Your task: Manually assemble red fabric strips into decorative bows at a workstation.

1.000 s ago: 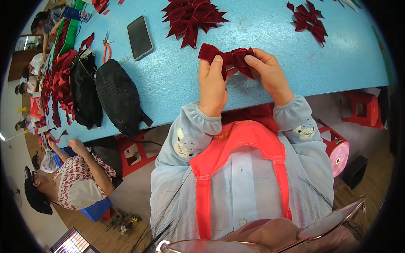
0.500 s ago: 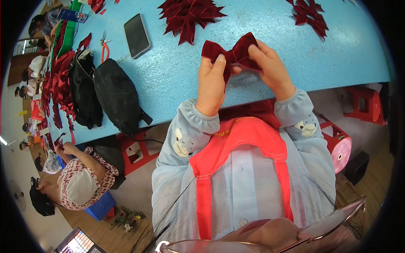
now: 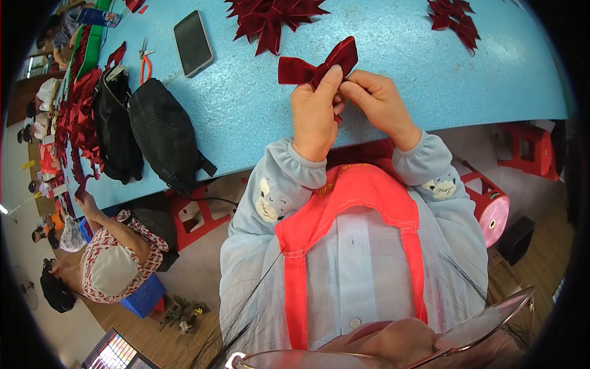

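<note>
From where I stand, the dark red bow (image 3: 319, 70) is held up over the near part of the blue table (image 3: 442, 92), its loops spread left and right. The left hand (image 3: 313, 117) is clamped on it, thumb pressed beside the knot. The right hand (image 3: 376, 103) is close against its right side, thumb and fingers drawn in; I can't tell whether they pinch any ribbon. Farther off lie a big bow pile (image 3: 270, 23) and, to the right, a smaller pile (image 3: 453, 23). Left are a phone (image 3: 193, 44), pliers (image 3: 145, 69) and a black bag (image 3: 161, 132).
</note>
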The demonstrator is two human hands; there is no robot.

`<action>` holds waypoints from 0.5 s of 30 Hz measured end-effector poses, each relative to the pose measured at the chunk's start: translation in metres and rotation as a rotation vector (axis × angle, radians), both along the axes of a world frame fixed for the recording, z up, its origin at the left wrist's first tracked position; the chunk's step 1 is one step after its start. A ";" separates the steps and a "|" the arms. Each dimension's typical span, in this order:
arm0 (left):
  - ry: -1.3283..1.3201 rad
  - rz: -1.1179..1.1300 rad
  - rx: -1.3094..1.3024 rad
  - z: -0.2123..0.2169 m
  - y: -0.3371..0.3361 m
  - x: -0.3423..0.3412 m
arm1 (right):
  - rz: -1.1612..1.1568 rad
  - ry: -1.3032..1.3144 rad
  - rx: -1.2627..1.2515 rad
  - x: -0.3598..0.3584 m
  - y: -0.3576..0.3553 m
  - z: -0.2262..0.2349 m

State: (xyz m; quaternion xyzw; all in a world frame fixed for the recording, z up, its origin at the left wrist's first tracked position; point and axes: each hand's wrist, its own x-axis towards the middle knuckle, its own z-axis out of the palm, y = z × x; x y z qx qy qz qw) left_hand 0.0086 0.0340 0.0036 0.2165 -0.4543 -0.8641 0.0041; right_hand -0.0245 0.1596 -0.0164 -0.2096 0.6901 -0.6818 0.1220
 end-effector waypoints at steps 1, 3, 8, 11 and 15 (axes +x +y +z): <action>-0.006 0.001 0.001 -0.001 -0.001 0.000 | 0.001 -0.006 0.001 0.001 0.001 0.000; 0.014 -0.039 0.122 -0.004 -0.005 0.001 | 0.071 0.055 -0.002 0.000 0.003 0.003; -0.034 -0.054 0.221 0.002 -0.006 0.000 | 0.117 0.369 0.143 -0.003 0.008 0.008; -0.005 -0.064 0.173 0.003 -0.010 0.000 | 0.070 0.211 0.176 0.000 0.013 0.006; 0.007 -0.129 -0.006 0.006 -0.014 0.005 | -0.256 -0.167 -0.173 0.001 0.004 0.023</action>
